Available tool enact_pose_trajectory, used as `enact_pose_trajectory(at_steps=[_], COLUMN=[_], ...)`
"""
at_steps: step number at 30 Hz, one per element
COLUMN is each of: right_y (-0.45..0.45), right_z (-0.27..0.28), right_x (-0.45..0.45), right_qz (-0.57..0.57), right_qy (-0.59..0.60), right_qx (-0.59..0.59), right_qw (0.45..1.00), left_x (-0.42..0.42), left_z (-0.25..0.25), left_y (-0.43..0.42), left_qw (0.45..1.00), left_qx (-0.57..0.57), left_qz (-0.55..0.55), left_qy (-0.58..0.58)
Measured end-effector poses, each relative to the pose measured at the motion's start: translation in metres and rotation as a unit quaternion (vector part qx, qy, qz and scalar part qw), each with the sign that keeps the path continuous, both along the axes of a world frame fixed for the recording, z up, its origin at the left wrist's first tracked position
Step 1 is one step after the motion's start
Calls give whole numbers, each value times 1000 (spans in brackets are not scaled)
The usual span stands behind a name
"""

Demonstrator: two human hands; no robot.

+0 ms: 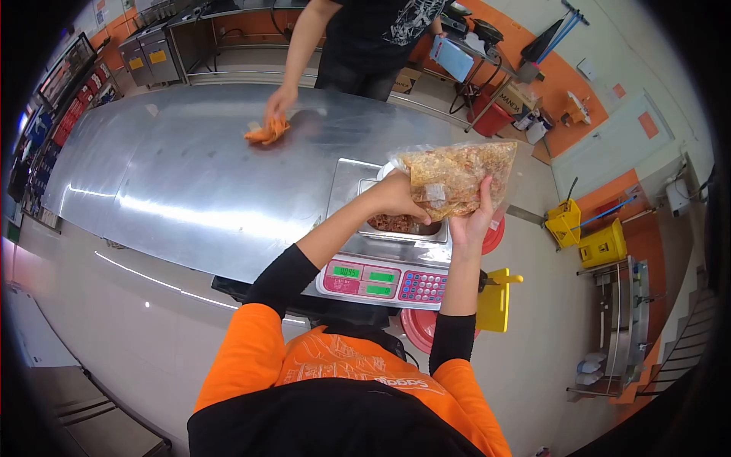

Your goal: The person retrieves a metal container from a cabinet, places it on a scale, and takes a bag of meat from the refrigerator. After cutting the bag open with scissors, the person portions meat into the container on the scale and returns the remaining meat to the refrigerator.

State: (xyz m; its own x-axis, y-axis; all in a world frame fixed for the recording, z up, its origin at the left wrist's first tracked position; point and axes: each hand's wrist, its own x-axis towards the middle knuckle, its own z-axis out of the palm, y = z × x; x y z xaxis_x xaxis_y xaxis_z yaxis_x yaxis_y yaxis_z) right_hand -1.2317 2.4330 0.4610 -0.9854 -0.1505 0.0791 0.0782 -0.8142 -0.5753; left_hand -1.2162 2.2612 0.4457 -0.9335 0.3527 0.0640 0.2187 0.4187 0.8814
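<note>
A clear plastic bag (461, 171) full of brownish-yellow crumbly food is lifted above a scale, tilted, between both hands. My left hand (397, 196) grips its left side, with some fingers hidden behind the bag. At the lower right, my right hand (476, 217) holds the bag, the fingers lying up against its surface. Below the bag sits a metal pan (435, 231) with reddish-brown crumbly food (392, 222) in it, partly covered by my left hand. The pan rests on the digital scale (362, 279), whose green displays are lit.
Across the steel table (183, 183), another person's hand (282, 103) presses an orange cloth (266, 133) on the surface. A yellow board-like object (497, 305) and red round containers (420, 329) are beside the scale, low down. Yellow mop buckets (601, 244) stand farther right.
</note>
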Motion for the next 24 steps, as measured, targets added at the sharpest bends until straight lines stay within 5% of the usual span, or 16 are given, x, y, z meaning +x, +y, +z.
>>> enact_pose_trajectory(at_steps=[6,12,18,21,24], right_y=[-1,-3,-3,-3,-4], right_z=[-3,-2,0,-1,1], right_x=[0,2,4,3,4], right_qz=[-12,-16,-3,1,-11], right_qy=[-8,-3,-8,-7,-5], right_qx=[-13,-26,-21,-19,-12], right_qw=[1000,1000,1000,1000,1000], left_x=[0,-7,5,6,2], left_z=[-11,-24,-15,-10,-21], left_y=[5,0,1,-1,0], left_qw=[989,986,986,995,980], left_qx=[-47,-85,3,-39,-112], left_qz=[44,45,53,49,37], left_qy=[136,137,158,77,161])
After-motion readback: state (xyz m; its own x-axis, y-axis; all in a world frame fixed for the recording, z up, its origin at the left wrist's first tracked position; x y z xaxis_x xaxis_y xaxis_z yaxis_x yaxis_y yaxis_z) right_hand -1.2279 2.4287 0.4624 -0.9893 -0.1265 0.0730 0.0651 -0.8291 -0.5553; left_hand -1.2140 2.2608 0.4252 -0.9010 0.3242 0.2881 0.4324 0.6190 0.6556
